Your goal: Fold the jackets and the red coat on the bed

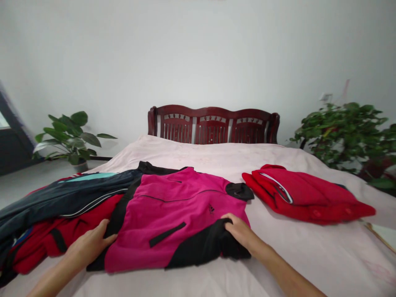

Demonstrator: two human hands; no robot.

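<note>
Pink-and-black Adidas jacket lies front-up on the pale bedsheet, left of folded red clothes. Your left hand grips its black edge; your right hand clutches the black lower corner.

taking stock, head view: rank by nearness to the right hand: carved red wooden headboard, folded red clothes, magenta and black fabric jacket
1. Magenta and black fabric jacket: in the right hand.
2. Folded red clothes: to the right.
3. Carved red wooden headboard: far end, ahead.
</note>
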